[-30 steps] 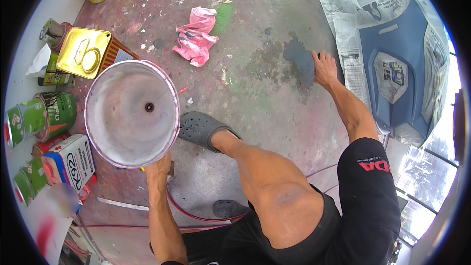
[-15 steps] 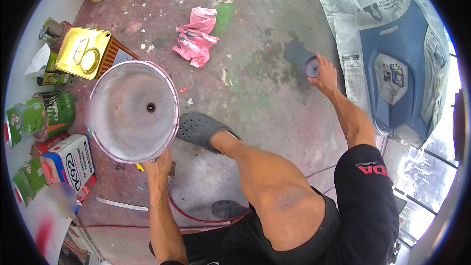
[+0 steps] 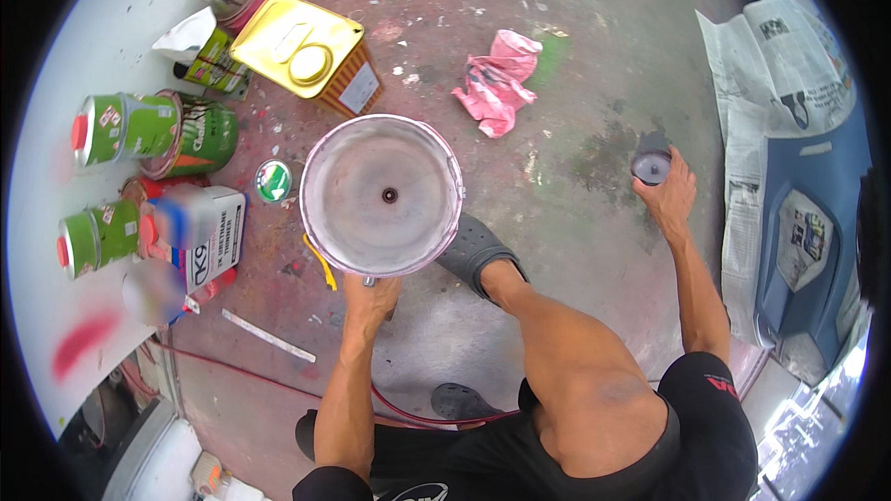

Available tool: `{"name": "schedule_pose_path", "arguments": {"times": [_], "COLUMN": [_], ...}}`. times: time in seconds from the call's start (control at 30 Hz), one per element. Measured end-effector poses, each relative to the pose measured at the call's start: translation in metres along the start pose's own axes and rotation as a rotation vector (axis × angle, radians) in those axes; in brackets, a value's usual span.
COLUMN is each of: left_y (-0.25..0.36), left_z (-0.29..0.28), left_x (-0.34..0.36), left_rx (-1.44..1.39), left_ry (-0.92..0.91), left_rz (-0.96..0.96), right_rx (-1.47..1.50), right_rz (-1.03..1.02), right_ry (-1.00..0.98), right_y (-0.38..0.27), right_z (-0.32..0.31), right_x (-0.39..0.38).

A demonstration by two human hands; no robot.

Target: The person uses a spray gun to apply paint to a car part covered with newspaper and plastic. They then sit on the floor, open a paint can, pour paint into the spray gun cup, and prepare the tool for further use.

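Note:
In my left hand [image 3: 369, 304] is what looks like a spray gun, seen from above. Its round, open paint cup [image 3: 348, 223] has whitish, stained walls and a small dark hole at the centre of the bottom. The cup hides the gun's body and most of my fingers. My right hand [image 3: 670, 193], arm stretched out to the right, grips a small round grey lid [image 3: 652, 167] by its rim, between thumb and fingers. The lid is low over the floor, beside a dark wet patch [image 3: 617, 153].
Left, along the wall: a gold-topped square tin [image 3: 297, 32], green cans [image 3: 125, 130], a white thinner tin [image 3: 218, 232]. A pink crumpled cloth [image 3: 501, 83] and a green round lid [image 3: 274, 181] lie on the floor. A red hose [image 3: 408, 408] crosses below. A blue-grey panel [image 3: 798, 162] masked with newspaper stands right.
The view has swung left, so most things appear farther right. The cup looks smaller and no longer covers the green lid. Both hands keep their holds.

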State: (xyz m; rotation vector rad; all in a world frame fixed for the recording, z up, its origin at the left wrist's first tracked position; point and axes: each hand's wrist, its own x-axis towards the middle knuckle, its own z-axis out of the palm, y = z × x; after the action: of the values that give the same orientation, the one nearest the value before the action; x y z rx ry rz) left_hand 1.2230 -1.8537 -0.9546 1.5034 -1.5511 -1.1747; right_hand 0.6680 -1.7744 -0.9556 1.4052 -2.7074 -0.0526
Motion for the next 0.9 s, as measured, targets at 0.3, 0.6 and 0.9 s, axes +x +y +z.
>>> {"name": "schedule_pose_path", "arguments": {"times": [0.3, 0.6, 0.9], "left_y": [-0.054, -0.028, -0.129], "left_z": [-0.097, -0.167, -0.168], "left_x": [-0.061, -0.117, -0.197], "left_rx": [0.159, -0.111, 0.058], "left_ry": [0.07, 0.356, 0.398], "left_rz": [-0.221, -0.421, -0.318], "right_rx": [0.81, 0.882, 0.716], "right_rz": [-0.478, -0.66, -0.51], "right_ry": [0.024, -0.107, -0.185], "right_y": [-0.237, -0.381, -0.412], "right_z": [-0.005, 0.055, 0.082], "right_x": [-0.055, -0.08, -0.081]}}
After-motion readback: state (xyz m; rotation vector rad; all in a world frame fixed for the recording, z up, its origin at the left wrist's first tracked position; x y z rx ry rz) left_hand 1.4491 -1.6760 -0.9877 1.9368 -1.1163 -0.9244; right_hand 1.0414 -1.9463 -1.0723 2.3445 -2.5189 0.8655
